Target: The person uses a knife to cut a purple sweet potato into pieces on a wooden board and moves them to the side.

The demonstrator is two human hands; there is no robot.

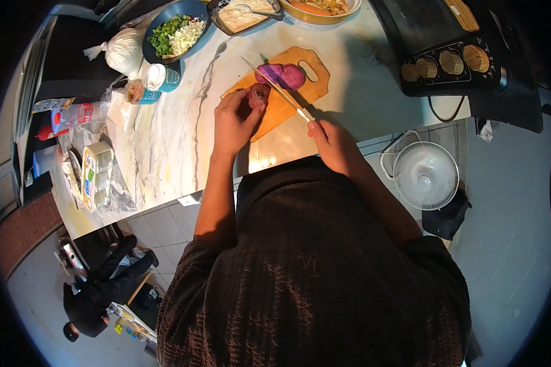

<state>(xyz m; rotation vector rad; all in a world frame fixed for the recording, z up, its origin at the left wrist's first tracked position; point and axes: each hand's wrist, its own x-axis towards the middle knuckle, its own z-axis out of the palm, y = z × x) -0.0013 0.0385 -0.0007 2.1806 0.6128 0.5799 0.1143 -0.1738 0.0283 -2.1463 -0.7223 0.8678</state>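
Note:
On the marble counter lies a wooden cutting board (312,88) with a handle hole at its far right end. My left hand (237,119) pinches a dark reddish-purple piece of vegetable (259,96) over the board's left part. My right hand (335,144) grips a knife (288,98) by its handle; the blade slants up and left across the board. Purple cut pieces (292,77) rest just beyond the blade, partly hidden by it. Whether the blade touches them I cannot tell.
Beyond the board are a blue bowl of chopped greens (177,30), a pan of creamy food (242,15) and a yellow-rimmed bowl (321,15). Jars (161,78) and an egg carton (98,174) stand left, a knobbed appliance (453,64) right. A person (89,306) is at lower left.

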